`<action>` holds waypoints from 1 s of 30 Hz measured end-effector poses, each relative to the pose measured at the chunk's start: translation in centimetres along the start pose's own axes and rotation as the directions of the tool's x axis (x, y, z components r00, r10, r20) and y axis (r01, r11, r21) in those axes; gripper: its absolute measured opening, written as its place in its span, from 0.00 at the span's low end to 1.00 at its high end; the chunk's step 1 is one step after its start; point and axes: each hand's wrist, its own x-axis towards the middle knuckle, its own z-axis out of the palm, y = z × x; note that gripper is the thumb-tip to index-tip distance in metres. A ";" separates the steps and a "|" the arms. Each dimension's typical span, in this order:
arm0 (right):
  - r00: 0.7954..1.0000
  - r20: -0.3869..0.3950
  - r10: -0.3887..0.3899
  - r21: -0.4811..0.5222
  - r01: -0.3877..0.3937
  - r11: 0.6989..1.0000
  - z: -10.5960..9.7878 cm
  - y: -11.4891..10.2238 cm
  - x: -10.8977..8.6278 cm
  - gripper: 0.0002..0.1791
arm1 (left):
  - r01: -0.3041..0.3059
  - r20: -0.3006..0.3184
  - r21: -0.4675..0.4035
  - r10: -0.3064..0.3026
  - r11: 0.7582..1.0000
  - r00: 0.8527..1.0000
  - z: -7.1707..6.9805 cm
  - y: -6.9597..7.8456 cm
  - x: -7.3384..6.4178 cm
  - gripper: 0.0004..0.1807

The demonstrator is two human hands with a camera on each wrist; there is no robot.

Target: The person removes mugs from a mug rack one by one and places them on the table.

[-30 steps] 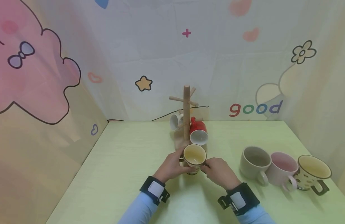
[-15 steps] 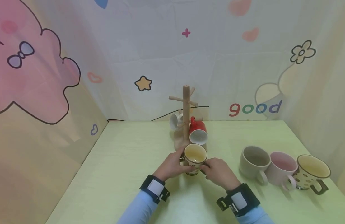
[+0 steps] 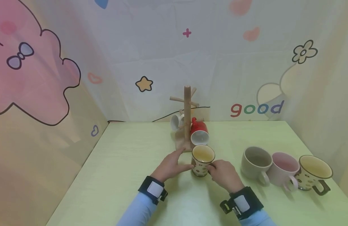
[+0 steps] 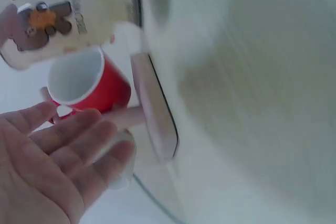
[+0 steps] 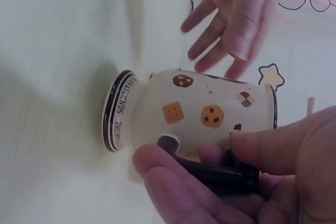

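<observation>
A cream mug (image 3: 200,166) with cookie and bear prints stands upright in front of the wooden mug tree (image 3: 187,113). My right hand (image 3: 226,175) grips its dark handle (image 5: 210,174), fingers curled round it in the right wrist view. To the mug's left, my left hand (image 3: 171,166) has its fingers spread and relaxed, apart from the mug in the right wrist view. Behind, a red mug (image 3: 199,131) hangs by its handle on a lower peg of the tree. A white mug (image 3: 177,122) hangs on the tree's left side, partly behind the post.
On the right of the pale green table (image 3: 128,141) stand a grey mug (image 3: 254,166), a pink mug (image 3: 284,171) and another cream printed mug (image 3: 309,175), close together with handles toward the front. The tree's upper pegs (image 3: 176,99) hold nothing. A printed curtain (image 3: 151,47) hangs behind.
My left hand has let go of the cream mug and drawn slightly left. The mug has shifted a little right in my right hand, its handle turned in that hand.
</observation>
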 end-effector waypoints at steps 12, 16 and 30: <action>0.988 -0.124 0.095 0.025 -0.093 0.995 -0.7 2.0 -0.1 0.16 | 0.030 -0.059 0.379 -0.008 0.925 0.998 -0.3 -0.9 -0.1 0.40; 0.983 -0.145 0.116 0.028 -0.113 0.993 -1.1 2.5 -0.3 0.18 | 0.020 -0.053 0.364 0.000 0.931 0.999 -0.2 -1.0 0.0 0.40; 0.961 -0.222 0.166 -0.059 -0.183 0.981 -1.7 4.4 -1.2 0.19 | 0.018 -0.039 0.312 -0.007 0.950 0.999 0.2 -0.6 0.0 0.40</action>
